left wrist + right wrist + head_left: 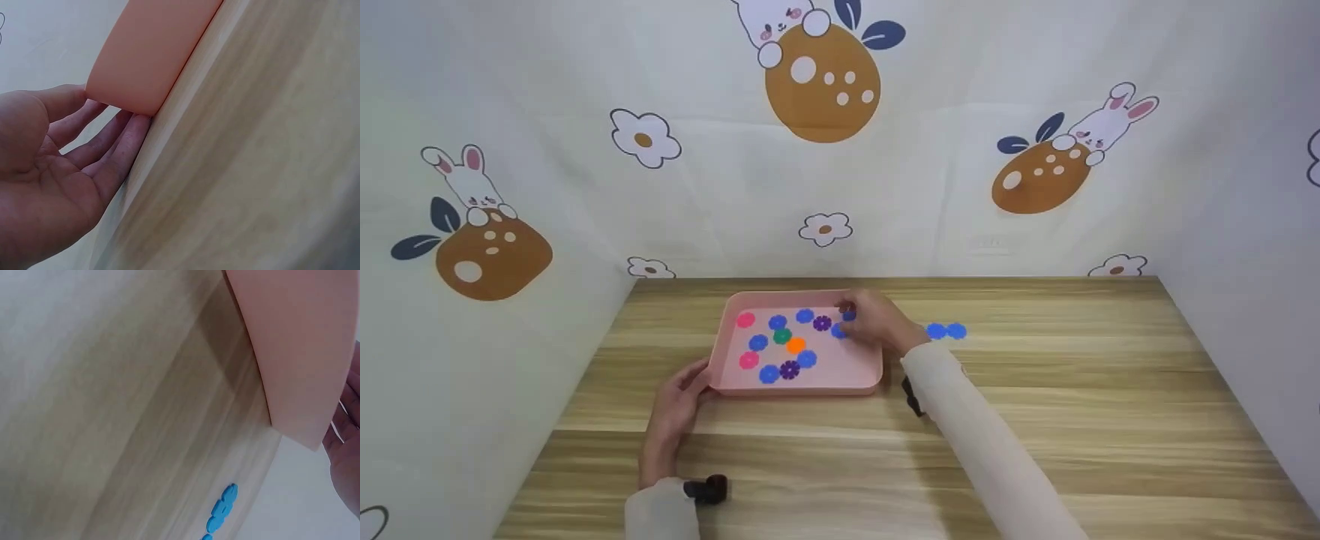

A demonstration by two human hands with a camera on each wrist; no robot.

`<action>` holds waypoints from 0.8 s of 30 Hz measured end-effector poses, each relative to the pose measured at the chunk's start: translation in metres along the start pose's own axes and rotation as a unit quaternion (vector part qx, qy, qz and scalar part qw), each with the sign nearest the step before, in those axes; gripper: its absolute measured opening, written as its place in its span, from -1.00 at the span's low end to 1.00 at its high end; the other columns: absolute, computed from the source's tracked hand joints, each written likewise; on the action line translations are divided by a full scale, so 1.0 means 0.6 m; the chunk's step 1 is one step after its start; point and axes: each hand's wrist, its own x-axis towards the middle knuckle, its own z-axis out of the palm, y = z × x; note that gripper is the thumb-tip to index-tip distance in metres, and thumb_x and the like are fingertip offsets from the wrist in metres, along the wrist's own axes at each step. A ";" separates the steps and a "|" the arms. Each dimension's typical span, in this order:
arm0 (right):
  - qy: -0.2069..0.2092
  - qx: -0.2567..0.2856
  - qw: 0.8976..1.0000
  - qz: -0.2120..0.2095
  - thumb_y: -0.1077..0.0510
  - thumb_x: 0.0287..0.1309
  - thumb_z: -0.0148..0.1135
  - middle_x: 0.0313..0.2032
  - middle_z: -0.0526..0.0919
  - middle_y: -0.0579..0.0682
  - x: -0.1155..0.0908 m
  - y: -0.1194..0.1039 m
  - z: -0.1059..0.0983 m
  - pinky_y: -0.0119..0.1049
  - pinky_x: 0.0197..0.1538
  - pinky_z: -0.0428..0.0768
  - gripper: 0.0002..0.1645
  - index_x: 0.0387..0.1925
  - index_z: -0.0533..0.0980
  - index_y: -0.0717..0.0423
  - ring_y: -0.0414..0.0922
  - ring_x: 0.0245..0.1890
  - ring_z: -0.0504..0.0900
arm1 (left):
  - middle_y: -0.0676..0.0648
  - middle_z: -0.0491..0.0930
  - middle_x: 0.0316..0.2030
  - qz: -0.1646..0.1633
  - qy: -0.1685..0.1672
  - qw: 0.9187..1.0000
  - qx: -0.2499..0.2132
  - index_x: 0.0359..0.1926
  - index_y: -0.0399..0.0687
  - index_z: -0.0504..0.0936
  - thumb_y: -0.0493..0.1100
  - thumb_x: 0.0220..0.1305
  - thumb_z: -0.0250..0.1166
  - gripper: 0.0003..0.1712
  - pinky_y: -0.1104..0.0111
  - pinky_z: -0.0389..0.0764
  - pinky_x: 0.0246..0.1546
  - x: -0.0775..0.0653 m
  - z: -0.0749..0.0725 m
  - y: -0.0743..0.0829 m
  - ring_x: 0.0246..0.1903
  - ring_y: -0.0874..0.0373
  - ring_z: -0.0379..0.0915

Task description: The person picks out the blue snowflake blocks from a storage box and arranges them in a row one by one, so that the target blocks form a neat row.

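A shallow pink tray (795, 391) holds several small flower-edged plastic discs: blue (758, 343), purple (790, 370), pink (745, 320), one green (782, 336) and one orange (796, 346). My left hand (676, 405) holds the tray's front left corner. In the left wrist view the thumb (66, 101) meets the rim, and other fingers touch the wall's lower edge. Over the tray's back right part, my right hand (874, 319) has its fingertips down among blue discs (840, 331). Whether it grips one is unclear; the tray wall (298, 354) partly hides it in the right wrist view.
Two blue discs (946, 331) lie edge to edge on the wooden table (1110, 420), right of the tray; blue discs (223, 507) also appear in the right wrist view. A patterned cloth wall (720, 202) rises behind the table.
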 end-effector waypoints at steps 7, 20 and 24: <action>0.001 -0.036 0.999 -0.030 0.24 0.17 0.40 0.06 0.69 0.06 0.003 -0.001 0.016 -0.12 0.28 0.64 -0.52 0.16 0.59 0.15 -0.02 0.04 0.61 | -0.39 0.42 0.33 -0.004 0.007 1.000 0.003 0.36 -0.34 0.41 -0.17 0.53 0.08 -0.51 0.48 0.69 0.07 0.001 0.001 0.000 0.22 -0.09 0.52; -0.007 -0.079 0.997 -0.007 0.21 0.12 0.43 -0.04 0.71 0.05 0.003 -0.005 0.027 -0.20 0.20 0.69 -0.51 0.12 0.62 0.15 -0.05 -0.10 0.59 | -0.37 0.40 0.35 -0.008 -0.002 1.000 0.005 0.37 -0.32 0.39 -0.15 0.54 0.08 -0.49 0.43 0.67 0.14 -0.002 0.001 0.003 0.28 -0.14 0.46; -0.004 -0.087 0.996 -0.008 0.16 0.07 0.46 -0.04 0.71 0.05 0.004 -0.003 0.029 -0.20 0.21 0.68 -0.45 0.13 0.61 0.17 -0.06 -0.11 0.58 | -0.38 0.39 0.36 -0.009 -0.003 1.000 0.000 0.38 -0.32 0.38 -0.17 0.54 0.06 -0.50 0.44 0.68 0.12 -0.002 0.001 0.003 0.28 -0.15 0.46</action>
